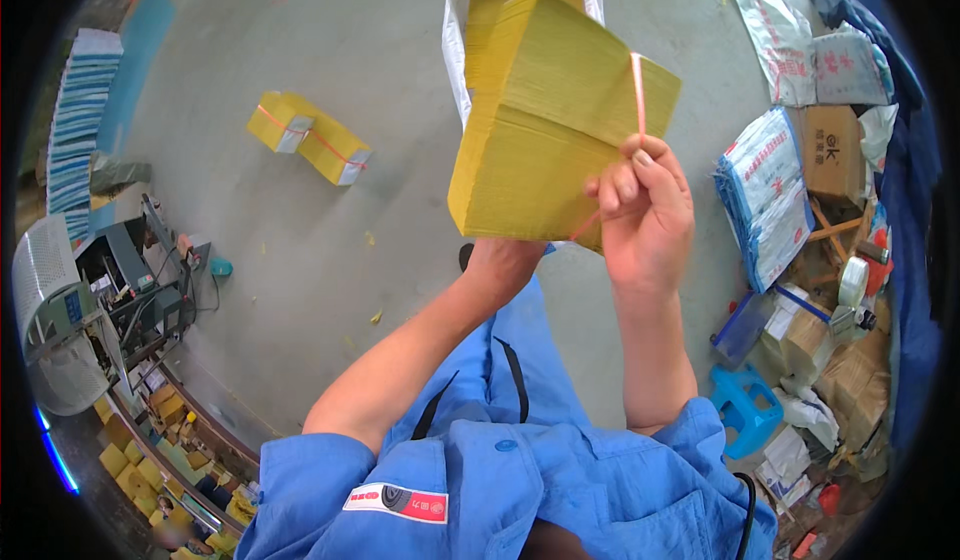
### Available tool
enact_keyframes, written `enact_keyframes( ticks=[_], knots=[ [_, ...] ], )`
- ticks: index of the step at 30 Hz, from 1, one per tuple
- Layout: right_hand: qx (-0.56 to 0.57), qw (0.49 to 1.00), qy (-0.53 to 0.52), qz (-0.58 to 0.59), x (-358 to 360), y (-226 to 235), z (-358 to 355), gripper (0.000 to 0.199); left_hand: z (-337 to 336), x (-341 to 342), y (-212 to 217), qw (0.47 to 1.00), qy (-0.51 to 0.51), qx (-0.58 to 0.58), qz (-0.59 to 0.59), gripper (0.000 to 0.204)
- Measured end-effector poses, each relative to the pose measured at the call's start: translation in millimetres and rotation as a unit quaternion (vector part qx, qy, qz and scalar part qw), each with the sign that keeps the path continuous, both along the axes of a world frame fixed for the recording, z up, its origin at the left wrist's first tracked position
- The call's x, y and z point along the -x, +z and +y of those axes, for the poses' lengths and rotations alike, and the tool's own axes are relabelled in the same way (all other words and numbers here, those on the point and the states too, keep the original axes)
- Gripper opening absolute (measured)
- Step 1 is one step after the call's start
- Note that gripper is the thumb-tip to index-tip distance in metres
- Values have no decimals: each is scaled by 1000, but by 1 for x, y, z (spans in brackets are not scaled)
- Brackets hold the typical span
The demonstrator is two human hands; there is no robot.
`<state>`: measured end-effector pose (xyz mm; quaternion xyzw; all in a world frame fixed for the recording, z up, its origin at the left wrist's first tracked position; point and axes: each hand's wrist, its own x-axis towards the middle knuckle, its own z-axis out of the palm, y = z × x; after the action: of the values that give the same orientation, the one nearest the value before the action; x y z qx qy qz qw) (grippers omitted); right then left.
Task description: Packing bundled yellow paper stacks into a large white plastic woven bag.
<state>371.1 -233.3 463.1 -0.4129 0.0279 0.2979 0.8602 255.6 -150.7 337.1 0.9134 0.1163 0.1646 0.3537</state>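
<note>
A thick stack of yellow paper sheets (545, 120) is held up in front of me. My left hand (500, 253) supports it from below, mostly hidden behind the stack. My right hand (645, 205) pinches a thin pink strap (637, 90) that runs over the stack's right edge. Behind the stack an open white sack (455, 30) on the floor holds more yellow paper.
Two strapped yellow bundles (308, 138) lie on the grey concrete floor at the left. A machine (130, 285) and a tall stack of blue-white sheets (80, 110) stand far left. Bags, cardboard boxes (830, 145) and a blue stool (745, 410) crowd the right side.
</note>
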Motion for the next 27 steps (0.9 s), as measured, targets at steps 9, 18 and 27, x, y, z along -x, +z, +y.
enact_keyframes(
  ticks=[9,18,27],
  knots=[
    [-47,998,36,9,28,-30,25,15,-10,14,-4,994,-62,-44,76,35],
    [-8,999,-5,-44,6,-70,-9,16,-17,2,15,921,9,389,17,28],
    [92,994,-9,-59,50,-59,-39,14,-23,58,13,985,0,-69,159,36]
  ],
)
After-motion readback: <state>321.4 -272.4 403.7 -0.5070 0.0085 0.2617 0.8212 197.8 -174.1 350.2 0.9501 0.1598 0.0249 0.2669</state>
